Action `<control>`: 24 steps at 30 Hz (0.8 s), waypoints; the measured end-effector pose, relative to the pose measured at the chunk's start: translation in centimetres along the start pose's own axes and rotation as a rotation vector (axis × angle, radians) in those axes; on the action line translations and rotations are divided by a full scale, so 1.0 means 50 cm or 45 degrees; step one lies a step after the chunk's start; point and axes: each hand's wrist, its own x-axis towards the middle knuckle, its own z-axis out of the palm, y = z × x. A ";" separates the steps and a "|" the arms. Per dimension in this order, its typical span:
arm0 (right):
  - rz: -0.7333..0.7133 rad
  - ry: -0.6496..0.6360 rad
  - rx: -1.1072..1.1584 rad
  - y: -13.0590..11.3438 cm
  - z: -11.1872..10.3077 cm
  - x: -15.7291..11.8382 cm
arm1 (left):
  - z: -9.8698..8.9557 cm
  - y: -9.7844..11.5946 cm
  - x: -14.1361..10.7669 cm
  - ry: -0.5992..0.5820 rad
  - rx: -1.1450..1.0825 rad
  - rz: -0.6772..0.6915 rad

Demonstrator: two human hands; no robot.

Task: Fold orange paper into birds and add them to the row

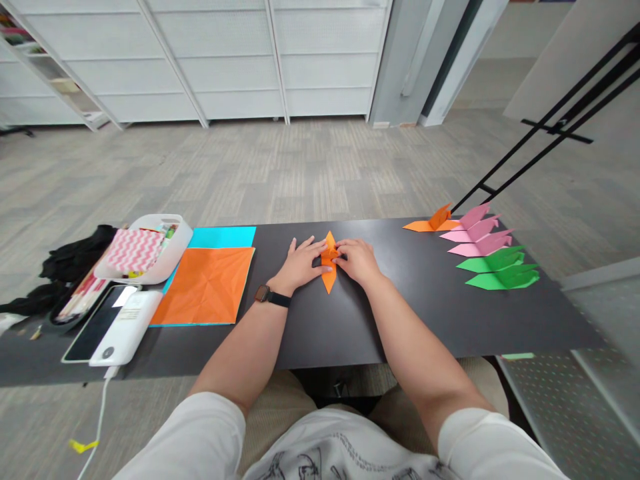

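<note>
A small folded orange paper piece [329,279] lies on the dark table, pointed at its far and near ends. My left hand [299,265] touches its left side, thumb and index finger on the paper, the other fingers spread. From the right, my right hand [359,260] pinches the paper near its middle with bent fingers. Folded paper birds stand in a row at the table's right: an orange one [434,221], pink ones [477,230] and green ones [505,275]. Orange sheets [205,283] are stacked at the left, over blue paper [225,237].
Left of the paper stack stand a white basket [175,250] with a pink zigzag pouch [135,250], a phone [95,327] and a white power bank [127,327] with a cable. Black cloth [77,253] lies at the far left. Black poles [530,143] rise behind the right end.
</note>
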 end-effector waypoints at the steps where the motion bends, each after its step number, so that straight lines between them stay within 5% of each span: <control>1: 0.000 -0.004 -0.003 -0.001 0.000 0.000 | 0.001 -0.001 0.001 -0.016 -0.002 -0.012; 24: 0.075 0.073 0.099 -0.012 -0.040 -0.024 | 0.005 -0.017 0.006 0.164 -0.094 -0.019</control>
